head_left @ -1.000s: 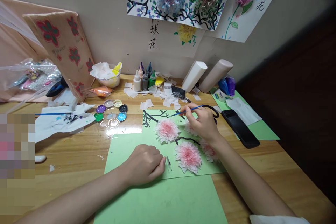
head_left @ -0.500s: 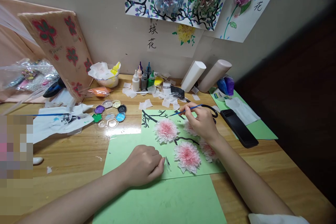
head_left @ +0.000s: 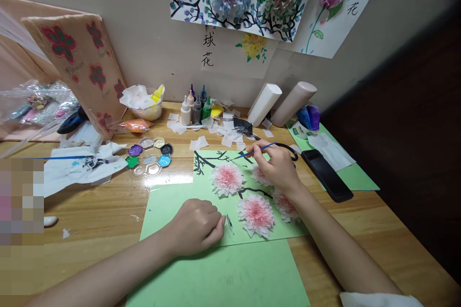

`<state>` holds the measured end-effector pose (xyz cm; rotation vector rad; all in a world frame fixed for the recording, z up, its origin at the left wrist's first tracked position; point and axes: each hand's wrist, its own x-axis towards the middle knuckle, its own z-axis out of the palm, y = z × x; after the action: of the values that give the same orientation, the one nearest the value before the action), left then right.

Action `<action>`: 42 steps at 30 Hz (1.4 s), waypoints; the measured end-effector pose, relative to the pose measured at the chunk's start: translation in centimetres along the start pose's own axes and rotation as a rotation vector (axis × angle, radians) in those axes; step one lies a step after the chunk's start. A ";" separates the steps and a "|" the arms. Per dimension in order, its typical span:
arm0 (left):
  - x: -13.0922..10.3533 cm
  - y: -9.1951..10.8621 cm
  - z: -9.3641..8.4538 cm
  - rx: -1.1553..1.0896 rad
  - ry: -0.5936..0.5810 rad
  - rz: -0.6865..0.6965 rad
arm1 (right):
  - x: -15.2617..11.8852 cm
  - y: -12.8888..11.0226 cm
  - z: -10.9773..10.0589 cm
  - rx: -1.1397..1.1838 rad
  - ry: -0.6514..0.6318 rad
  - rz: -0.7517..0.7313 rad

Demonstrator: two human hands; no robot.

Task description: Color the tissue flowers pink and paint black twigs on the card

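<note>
A thin blue paintbrush (head_left: 256,150) is pinched in my right hand (head_left: 275,165), its tip at the black painted branches (head_left: 206,159) near the top of the green sheet (head_left: 173,206). My left hand (head_left: 198,228) rests as a loose fist on the sheet's lower part; whether anything is inside it is hidden. Dark strokes show just right of its thumb. Several pink and white paper flowers stand on the sheet, one (head_left: 256,215) at the lower middle and one (head_left: 227,179) above it. My right hand and forearm partly cover two others.
A paint palette (head_left: 149,159) and a stained tissue (head_left: 86,163) lie left of the sheet. Small bottles (head_left: 196,111) and paper scraps (head_left: 226,129) stand or lie behind it. Black-handled scissors (head_left: 288,151) and a black phone (head_left: 327,176) are at the right.
The brush tip has shifted very slightly right along the branches. The whole view has moved slightly; my left hand keeps its place on the sheet.
</note>
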<state>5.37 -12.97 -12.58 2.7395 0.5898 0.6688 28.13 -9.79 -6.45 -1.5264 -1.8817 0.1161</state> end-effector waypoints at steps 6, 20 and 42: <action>0.1 0.1 -0.1 0.003 0.011 0.009 | 0.0 -0.3 -0.3 0.084 0.034 0.064; 0.0 0.0 0.1 0.002 0.005 0.003 | 0.2 0.5 0.4 0.136 -0.012 0.122; 0.0 0.3 0.1 0.025 0.027 -0.013 | 0.9 -1.8 0.3 0.386 0.050 0.121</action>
<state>5.49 -13.21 -12.56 2.7510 0.6262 0.7012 26.42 -9.43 -5.36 -1.3593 -1.6136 0.4646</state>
